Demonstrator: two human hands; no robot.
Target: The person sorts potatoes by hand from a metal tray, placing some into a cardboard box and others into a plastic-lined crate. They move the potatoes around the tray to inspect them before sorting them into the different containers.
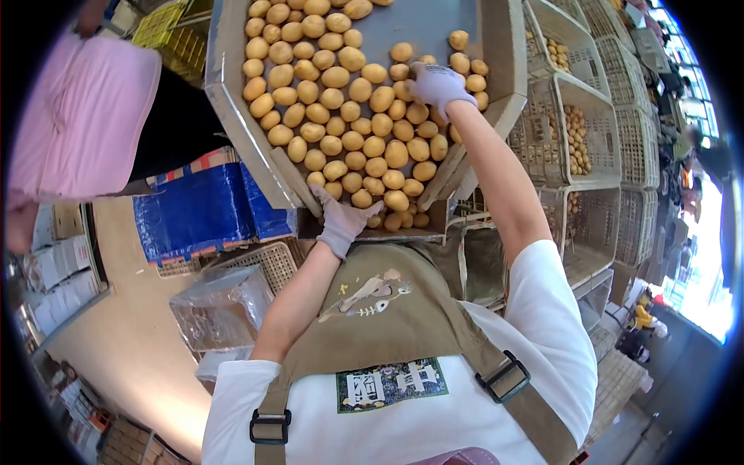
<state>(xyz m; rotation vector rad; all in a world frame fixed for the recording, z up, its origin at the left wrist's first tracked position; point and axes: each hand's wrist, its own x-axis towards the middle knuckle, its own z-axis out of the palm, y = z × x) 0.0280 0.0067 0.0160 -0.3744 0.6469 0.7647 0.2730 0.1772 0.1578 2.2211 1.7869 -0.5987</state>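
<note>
Many round, yellow-brown potatoes point(353, 141) lie on a tray-like chute point(496, 70) with raised sides that narrows toward me. My left hand point(343, 223), in a pale glove, is at the narrow front end. Its thumb and fingers are spread apart beside the lowest potatoes, with no potato gripped. My right hand point(439, 85), also gloved, reaches over the right half of the chute. Its fingers point left and bend down among the potatoes. The fingertips are hidden, so any hold on a potato cannot be made out.
Stacked plastic crates point(597, 143) stand on the right, some holding potatoes. At left are a person in a pink garment point(93, 116), a blue covering point(194, 213) and a plastic-wrapped box point(221, 306). A yellow crate point(167, 31) is beyond the chute's left side.
</note>
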